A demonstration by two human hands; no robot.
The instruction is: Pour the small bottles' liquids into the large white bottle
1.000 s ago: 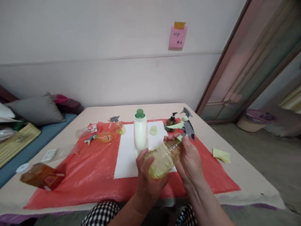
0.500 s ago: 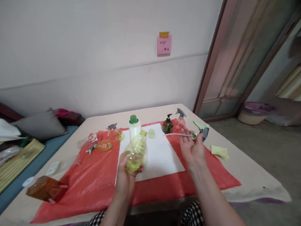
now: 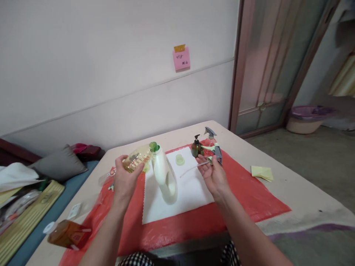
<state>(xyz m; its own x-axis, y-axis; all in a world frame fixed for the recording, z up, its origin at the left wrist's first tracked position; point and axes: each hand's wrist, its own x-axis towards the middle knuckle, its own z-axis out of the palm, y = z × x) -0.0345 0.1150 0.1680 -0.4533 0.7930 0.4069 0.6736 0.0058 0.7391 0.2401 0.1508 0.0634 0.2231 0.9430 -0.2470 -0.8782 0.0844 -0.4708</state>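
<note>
My left hand [image 3: 124, 181] is wrapped round a clear yellowish spray bottle [image 3: 138, 158], which lies tilted nearly on its side. Its neck points right and meets or overlaps the open green mouth of a white jug [image 3: 164, 174]; whether liquid flows cannot be made out. The jug stands on white paper [image 3: 191, 188] and looks slanted in this view. In my right hand [image 3: 215, 178] is a grey and pale green trigger sprayer head [image 3: 217, 153], its thin dip tube [image 3: 192, 170] reaching left over the paper. A pale green cap [image 3: 180, 160] rests on the paper between the hands.
Behind my right hand stand a dark pump bottle [image 3: 197, 148] and another spray bottle [image 3: 210, 140]. Yellow sticky notes [image 3: 261, 172] lie at right. A brown-filled jar [image 3: 68, 234] lies at front left. Red plastic sheeting [image 3: 249, 195] covers part of the table.
My left hand has raised the yellowish bottle and tipped it from upright toward the jug's mouth. My right hand has shifted left with the sprayer head. The view has turned slightly.
</note>
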